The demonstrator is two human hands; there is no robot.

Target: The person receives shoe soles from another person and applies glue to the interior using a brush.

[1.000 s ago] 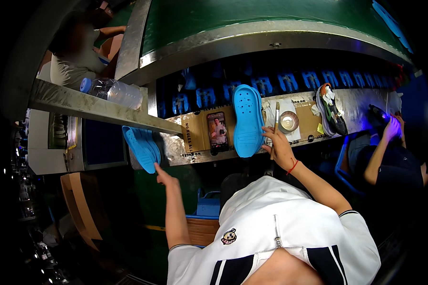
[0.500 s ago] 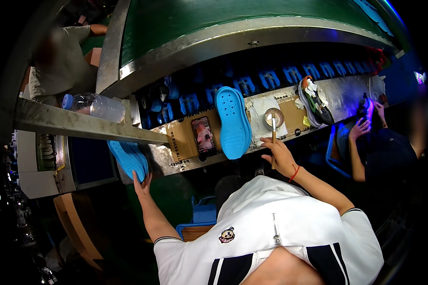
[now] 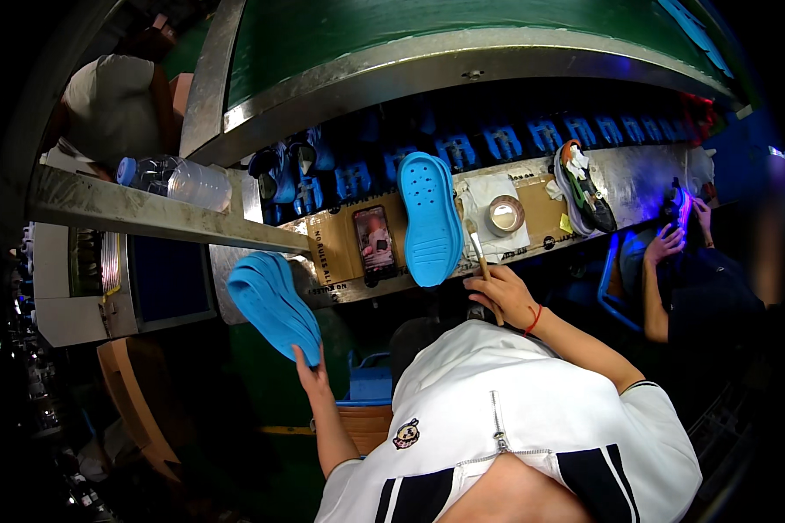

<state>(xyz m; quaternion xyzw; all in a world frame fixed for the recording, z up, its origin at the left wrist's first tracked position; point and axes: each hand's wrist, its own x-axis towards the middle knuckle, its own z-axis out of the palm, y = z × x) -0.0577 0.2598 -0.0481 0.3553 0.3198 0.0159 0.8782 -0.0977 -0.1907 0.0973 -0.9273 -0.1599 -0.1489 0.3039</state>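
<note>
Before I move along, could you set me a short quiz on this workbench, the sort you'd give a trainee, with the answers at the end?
1. Multiple choice: what does the person's left hand hold?
A) a clear bottle
B) blue soles
C) a sneaker

2. True or false: the phone lies to the left of the perforated sole, as the person sees it.

3. Fill in the blank: the brush is in the person's ____ hand.

Key:
1. B
2. True
3. Right: the right hand grips the brush by its handle.
</note>
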